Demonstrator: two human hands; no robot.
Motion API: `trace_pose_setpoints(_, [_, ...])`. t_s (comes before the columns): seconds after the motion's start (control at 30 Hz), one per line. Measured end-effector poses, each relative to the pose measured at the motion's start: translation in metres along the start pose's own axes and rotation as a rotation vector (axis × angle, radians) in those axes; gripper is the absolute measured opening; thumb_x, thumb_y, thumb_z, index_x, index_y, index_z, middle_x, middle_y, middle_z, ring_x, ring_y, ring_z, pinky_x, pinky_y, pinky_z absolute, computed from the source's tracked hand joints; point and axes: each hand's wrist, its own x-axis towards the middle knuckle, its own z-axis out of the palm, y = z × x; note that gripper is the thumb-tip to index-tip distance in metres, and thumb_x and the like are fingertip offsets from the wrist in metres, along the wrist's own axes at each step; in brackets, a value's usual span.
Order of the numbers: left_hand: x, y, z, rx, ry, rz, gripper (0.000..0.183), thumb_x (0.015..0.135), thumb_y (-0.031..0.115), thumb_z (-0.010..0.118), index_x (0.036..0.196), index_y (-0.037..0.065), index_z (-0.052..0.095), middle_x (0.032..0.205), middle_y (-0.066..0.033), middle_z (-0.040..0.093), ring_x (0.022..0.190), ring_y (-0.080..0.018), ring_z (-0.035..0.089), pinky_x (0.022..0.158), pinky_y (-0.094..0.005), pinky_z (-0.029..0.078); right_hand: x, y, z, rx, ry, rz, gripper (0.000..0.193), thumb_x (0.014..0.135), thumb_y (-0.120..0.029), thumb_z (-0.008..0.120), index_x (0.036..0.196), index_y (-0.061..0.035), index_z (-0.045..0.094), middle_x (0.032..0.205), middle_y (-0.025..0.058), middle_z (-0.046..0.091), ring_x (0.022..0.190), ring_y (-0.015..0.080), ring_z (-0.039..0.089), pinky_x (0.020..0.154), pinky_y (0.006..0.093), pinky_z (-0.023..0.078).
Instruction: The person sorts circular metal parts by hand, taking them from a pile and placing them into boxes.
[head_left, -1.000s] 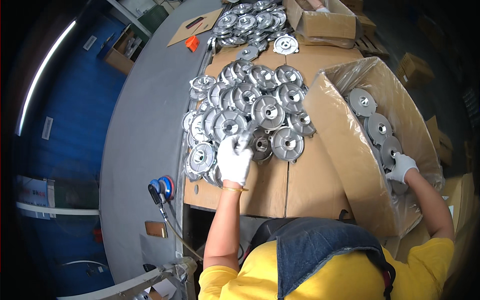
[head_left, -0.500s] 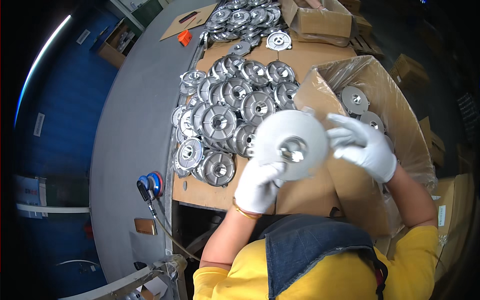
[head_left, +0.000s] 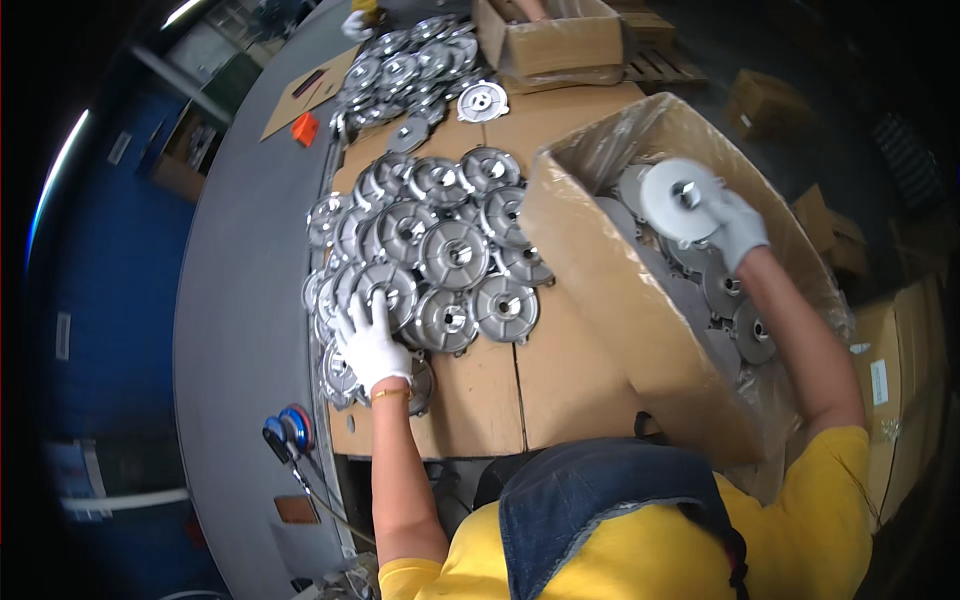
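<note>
While the right hand [head_left: 738, 228] gripped a metal disc [head_left: 662, 208] by one edge over the lined box [head_left: 590, 285] and the left hand [head_left: 371, 346] lay spread on the pile [head_left: 434, 250], a slipping hold risked, I judged, scratching the boxed discs [head_left: 745, 318] beneath.

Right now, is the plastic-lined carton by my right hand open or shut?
Open: the carton shows metal discs inside, and your right hand holds another disc over them.
</note>
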Motion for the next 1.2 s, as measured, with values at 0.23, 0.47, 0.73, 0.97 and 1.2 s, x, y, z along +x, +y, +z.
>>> trace_pose_setpoints(0.23, [0.000,0.005,0.009,-0.245,0.248,-0.004,0.036,0.062,-0.003,0.062,0.092,0.016,0.067,0.108,-0.0187,0.063,0.100,-0.0408,0.057,0.085,-0.0466,0.048,0.016,0.087,0.055,-0.472,-0.065,-0.037,0.048,0.077,-0.021,0.068,0.119,-0.0005,0.059,0.107,0.0124,0.066,0.096,0.0212,0.062,0.085,0.0325,0.047])
trace_pose_setpoints(0.47, [-0.027,-0.002,-0.012,-0.350,0.091,-0.073,0.047,0.056,0.009,0.068,0.104,0.011,0.065,0.114,-0.0182,0.059,0.103,-0.0370,0.055,0.087,-0.0450,0.045,0.046,0.091,0.092,-1.079,-0.151,-0.372,0.042,0.084,-0.023,0.053,0.119,-0.0013,0.053,0.104,0.0199,0.064,0.098,0.0377,0.059,0.083,0.0439,0.047])
trace_pose_setpoints(0.73, [-0.053,0.004,-0.042,-1.716,-0.061,-0.787,0.046,0.090,0.026,0.058,0.126,0.000,0.046,0.112,-0.0124,0.059,0.089,-0.0198,0.062,0.071,-0.0263,0.050,0.053,0.072,0.096,-1.616,-0.120,-0.485,0.039,0.082,-0.027,0.058,0.118,-0.0114,0.058,0.102,0.0188,0.061,0.095,0.0367,0.058,0.089,0.0430,0.046])
trace_pose_setpoints(0.97, [-0.053,0.041,-0.084,-2.336,-0.370,-0.664,0.049,0.093,0.028,0.055,0.130,-0.002,0.040,0.110,-0.0168,0.061,0.076,-0.0290,0.067,0.055,-0.0288,0.053,0.055,0.022,0.112,-0.552,-0.219,-0.454,0.033,0.087,-0.008,0.057,0.119,-0.0007,0.059,0.112,0.0084,0.065,0.101,0.0148,0.060,0.087,0.0263,0.046])
trace_pose_setpoints(1.2, [-0.036,0.071,-0.104,-2.357,-0.565,-0.394,0.056,0.087,0.017,0.062,0.132,-0.004,0.037,0.112,-0.0220,0.059,0.084,-0.0313,0.067,0.064,-0.0319,0.056,-0.106,-0.058,0.181,-0.326,-0.983,-0.127,0.042,0.080,-0.001,0.062,0.122,-0.0020,0.058,0.110,0.0071,0.064,0.097,0.0111,0.059,0.087,0.0243,0.047])
